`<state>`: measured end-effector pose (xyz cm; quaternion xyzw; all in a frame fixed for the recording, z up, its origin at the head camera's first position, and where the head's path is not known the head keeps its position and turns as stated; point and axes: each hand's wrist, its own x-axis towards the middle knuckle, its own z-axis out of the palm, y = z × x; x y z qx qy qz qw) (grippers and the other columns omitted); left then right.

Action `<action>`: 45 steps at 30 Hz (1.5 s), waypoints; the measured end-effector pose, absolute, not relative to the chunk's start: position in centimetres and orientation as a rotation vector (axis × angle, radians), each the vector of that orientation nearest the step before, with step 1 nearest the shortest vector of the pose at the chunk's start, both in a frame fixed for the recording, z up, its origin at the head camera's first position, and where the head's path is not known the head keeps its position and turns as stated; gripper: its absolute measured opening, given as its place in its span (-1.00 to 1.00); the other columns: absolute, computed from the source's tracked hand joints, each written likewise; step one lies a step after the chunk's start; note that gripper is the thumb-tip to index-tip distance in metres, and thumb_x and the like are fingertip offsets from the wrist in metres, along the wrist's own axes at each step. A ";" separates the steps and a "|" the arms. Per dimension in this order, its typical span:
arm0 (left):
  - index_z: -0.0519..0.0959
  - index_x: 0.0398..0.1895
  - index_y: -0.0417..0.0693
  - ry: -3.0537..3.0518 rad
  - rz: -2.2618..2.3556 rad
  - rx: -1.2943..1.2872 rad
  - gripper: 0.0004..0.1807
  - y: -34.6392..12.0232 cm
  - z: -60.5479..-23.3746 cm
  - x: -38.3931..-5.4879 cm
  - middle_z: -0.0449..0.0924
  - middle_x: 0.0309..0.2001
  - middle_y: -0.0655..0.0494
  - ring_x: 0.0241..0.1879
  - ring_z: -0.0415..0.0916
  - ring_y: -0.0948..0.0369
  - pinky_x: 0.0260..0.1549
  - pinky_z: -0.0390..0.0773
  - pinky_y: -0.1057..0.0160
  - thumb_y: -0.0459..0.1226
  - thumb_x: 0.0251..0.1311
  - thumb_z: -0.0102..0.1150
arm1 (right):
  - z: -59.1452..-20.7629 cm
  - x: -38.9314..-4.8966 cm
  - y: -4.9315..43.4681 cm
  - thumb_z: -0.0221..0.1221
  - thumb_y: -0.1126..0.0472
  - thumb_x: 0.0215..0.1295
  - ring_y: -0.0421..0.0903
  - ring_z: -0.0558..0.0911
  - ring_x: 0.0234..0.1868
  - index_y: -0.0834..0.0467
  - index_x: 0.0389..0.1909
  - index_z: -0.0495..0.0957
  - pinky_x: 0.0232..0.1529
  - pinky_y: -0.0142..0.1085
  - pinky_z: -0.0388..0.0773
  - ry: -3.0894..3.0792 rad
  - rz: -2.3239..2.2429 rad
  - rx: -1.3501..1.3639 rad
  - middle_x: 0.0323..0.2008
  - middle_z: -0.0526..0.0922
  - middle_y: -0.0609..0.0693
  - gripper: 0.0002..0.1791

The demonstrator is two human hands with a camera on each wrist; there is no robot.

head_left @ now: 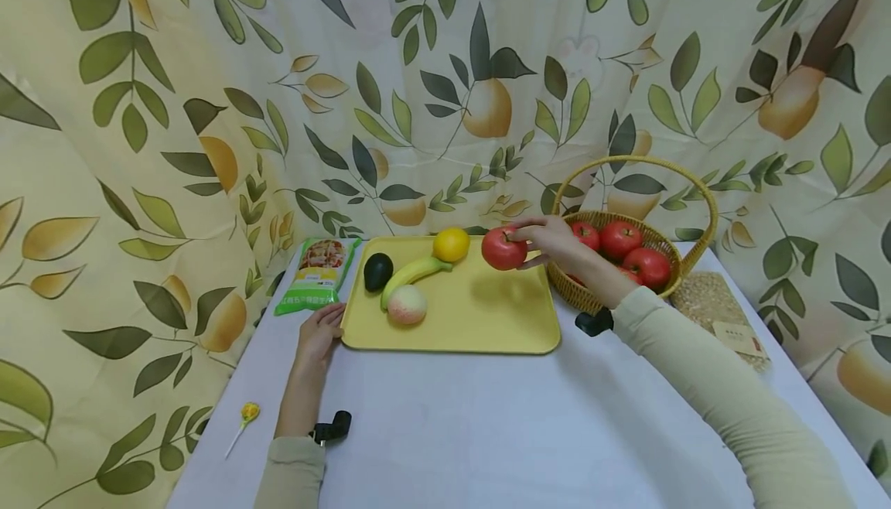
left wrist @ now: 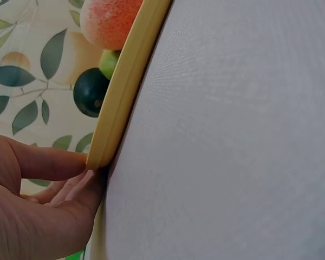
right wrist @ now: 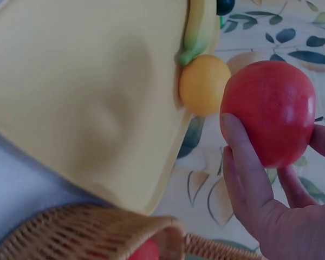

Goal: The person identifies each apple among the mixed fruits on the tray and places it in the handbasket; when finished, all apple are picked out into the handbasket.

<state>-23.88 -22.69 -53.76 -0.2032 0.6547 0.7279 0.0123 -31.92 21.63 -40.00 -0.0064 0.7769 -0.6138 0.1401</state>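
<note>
My right hand holds a red apple in its fingertips, raised above the right part of the yellow tray. In the right wrist view thumb and fingers curve round the apple. At the tray's near left corner, my left hand pinches the rim; the left wrist view has the thumb on one side of the tray edge and fingers on the other. On the tray lie an avocado, a banana, a peach and an orange-yellow round fruit.
A wicker basket with a tall handle holds several red apples, right of the tray. Beside it lies a flat packet of grain-like bits. At left are a green food packet and a lollipop. A patterned curtain stands behind.
</note>
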 end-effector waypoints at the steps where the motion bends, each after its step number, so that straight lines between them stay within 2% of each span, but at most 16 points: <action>1: 0.33 0.50 -0.31 2.037 2.272 -0.636 -0.26 -22.8 -53.7 -23.9 0.37 0.47 -0.25 0.49 0.32 -0.03 0.47 0.34 0.08 -0.76 0.19 -0.13 | -39.9 -31.9 22.0 0.27 0.17 0.42 0.15 0.66 0.06 0.27 0.34 0.50 -0.07 0.11 0.75 2.255 -1.759 -0.022 0.28 0.48 0.28 -0.47; 8: 0.31 0.51 -0.32 2.012 2.295 -0.643 -0.26 -23.1 -53.5 -23.8 0.36 0.48 -0.25 0.49 0.32 -0.02 0.47 0.33 0.10 -0.77 0.21 -0.13 | -39.3 -31.8 24.8 0.26 0.15 0.45 0.09 0.72 0.02 0.28 0.41 0.43 0.00 0.10 0.72 2.291 -1.747 0.048 0.29 0.49 0.35 -0.41; 16: 0.30 0.50 -0.36 2.014 2.313 -0.612 -0.24 -23.4 -53.7 -23.8 0.34 0.49 -0.28 0.50 0.30 -0.05 0.47 0.33 0.09 -0.78 0.17 -0.15 | -39.3 -31.0 28.2 0.22 0.07 0.50 0.10 0.66 0.06 0.24 0.46 0.39 0.02 0.03 0.74 2.367 -1.688 0.104 0.36 0.40 0.30 -0.38; 24: 0.30 0.49 -0.37 2.015 2.312 -0.613 -0.24 -23.3 -53.9 -23.8 0.34 0.48 -0.29 0.50 0.30 -0.06 0.48 0.33 0.09 -0.79 0.15 -0.14 | -39.3 -30.8 31.0 0.19 0.04 0.52 0.03 0.63 -0.02 0.28 0.50 0.30 0.02 0.04 0.72 2.380 -1.690 0.142 0.40 0.30 0.33 -0.32; 30: 0.30 0.50 -0.34 2.013 2.303 -0.631 -0.25 -23.0 -53.8 -23.9 0.35 0.48 -0.27 0.50 0.31 -0.04 0.47 0.33 0.08 -0.77 0.19 -0.14 | -39.7 -31.3 32.8 0.17 0.02 0.53 -0.08 0.68 -0.10 0.30 0.53 0.24 0.04 0.04 0.71 2.381 -1.699 0.176 0.44 0.28 0.34 -0.28; 35: 0.31 0.50 -0.32 2.010 2.297 -0.642 -0.26 -22.9 -53.8 -23.9 0.36 0.48 -0.25 0.50 0.31 -0.03 0.47 0.34 0.08 -0.77 0.21 -0.14 | -39.9 -31.3 33.9 0.14 0.01 0.54 -0.03 0.64 -0.04 0.29 0.56 0.21 0.07 0.06 0.70 2.396 -1.693 0.210 0.46 0.25 0.35 -0.27; 45: 0.30 0.51 -0.32 2.017 2.287 -0.641 -0.27 -22.6 -53.7 -23.9 0.35 0.49 -0.26 0.50 0.30 -0.05 0.48 0.32 0.07 -0.76 0.22 -0.14 | -39.6 -31.0 35.6 0.19 0.02 0.52 -0.08 0.61 -0.08 0.33 0.54 0.21 0.07 0.11 0.68 2.393 -1.723 0.265 0.37 0.29 0.31 -0.25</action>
